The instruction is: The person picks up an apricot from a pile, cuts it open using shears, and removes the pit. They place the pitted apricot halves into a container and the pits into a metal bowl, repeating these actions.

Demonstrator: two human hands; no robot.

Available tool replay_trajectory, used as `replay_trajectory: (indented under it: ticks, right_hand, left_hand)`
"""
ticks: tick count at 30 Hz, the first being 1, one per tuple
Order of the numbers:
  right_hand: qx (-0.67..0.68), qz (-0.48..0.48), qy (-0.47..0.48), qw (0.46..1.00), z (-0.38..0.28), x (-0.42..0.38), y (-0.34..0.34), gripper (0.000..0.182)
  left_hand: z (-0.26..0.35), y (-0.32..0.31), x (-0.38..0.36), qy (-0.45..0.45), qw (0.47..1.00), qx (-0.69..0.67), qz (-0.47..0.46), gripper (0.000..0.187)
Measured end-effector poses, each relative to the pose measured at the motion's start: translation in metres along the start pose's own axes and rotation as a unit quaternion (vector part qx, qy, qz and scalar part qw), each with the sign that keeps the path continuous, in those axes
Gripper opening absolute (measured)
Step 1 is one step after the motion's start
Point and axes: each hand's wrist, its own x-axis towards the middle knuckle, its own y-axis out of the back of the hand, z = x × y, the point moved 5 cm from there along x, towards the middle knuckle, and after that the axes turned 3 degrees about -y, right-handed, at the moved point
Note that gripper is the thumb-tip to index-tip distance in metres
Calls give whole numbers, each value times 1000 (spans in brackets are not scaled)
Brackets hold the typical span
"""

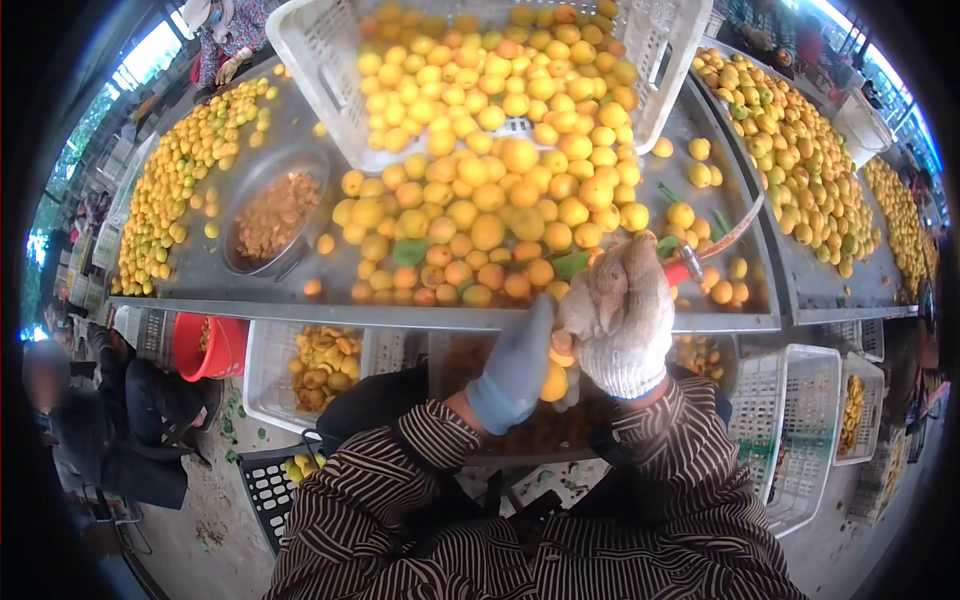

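While left hand [515, 365] clasps fruit [553, 382] by the surface [420, 317]'s near edge, right hand [622, 315] grips tool [680, 270]; likely splitting, next needing steadiness.

Littered grey floor [215, 490], metal table [420, 318], bright daylight [152, 58]

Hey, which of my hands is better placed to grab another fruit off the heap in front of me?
Probably your left hand: it shows no tool and sits near the fruit heap, while your right hand grips a red-handled tool.
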Motion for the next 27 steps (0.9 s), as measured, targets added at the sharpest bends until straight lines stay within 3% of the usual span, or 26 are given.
replay_trajectory:
  ticks: [3,5,6,7,9,11,12,13,15,16,17,18,19,20,21,22,23,25,27]
  right_hand:
    - [-11,49,-60,997,2,-5,0,30]
    - [-10,-22,-19,1000,-7,-2,-7,30]
    - [-62,-23,52,996,-16,2,-7,33]
    - [-5,-44,45,998,-21,5,-6,32]
    - [-158,27,6,987,-36,5,-1,27]
    - [-343,49,-59,936,-38,5,6,21]
    - [-429,53,-35,901,-33,3,2,19]
    - [-521,-42,35,852,-28,2,-4,23]
    - [-608,-69,14,791,-12,-3,-1,29]
    - [-659,-91,35,746,-10,-4,0,32]
    - [-696,-111,85,704,-11,-4,-7,33]
    - [-652,-87,-4,753,-11,-6,-9,33]
    - [-599,-64,-89,793,-10,-8,-9,33]
    - [-580,-71,-76,808,-7,-6,-4,33]
    - [-575,-64,-76,812,-6,-7,-1,33]
    - [-498,-44,-71,863,-6,-8,2,32]
    - [-417,-24,-63,906,-8,-7,4,30]
    - [-434,6,56,899,-30,1,5,23]
    - [-355,93,4,930,-49,5,18,20]
  left_hand:
    - [2,-4,1,5,999,-32,-12,49]
    - [4,-5,3,22,996,-67,-59,50]
    - [4,-2,4,21,996,-66,-59,50]
    - [3,1,6,29,995,-69,-71,50]
    - [4,3,6,35,993,-73,-83,51]
    - [14,8,5,-8,997,-66,-45,49]
    - [12,14,9,-1,996,-77,-37,49]
    - [14,15,7,2,996,-76,-36,49]
    - [36,19,-2,-187,976,105,30,49]
    - [43,17,-7,-309,934,177,-18,47]
    - [21,39,7,-107,990,-89,-30,47]
    - [25,43,8,-237,954,174,-51,46]
    - [32,32,2,-350,833,421,-76,44]
    - [33,29,0,-343,833,425,-83,44]
    - [30,31,2,-252,915,306,-83,44]
    - [26,30,1,-152,969,178,-76,44]
    - [26,26,-1,-146,969,181,-79,44]
    - [13,25,-5,1,1000,8,-17,45]
    - [-5,9,-18,77,994,53,-50,53]
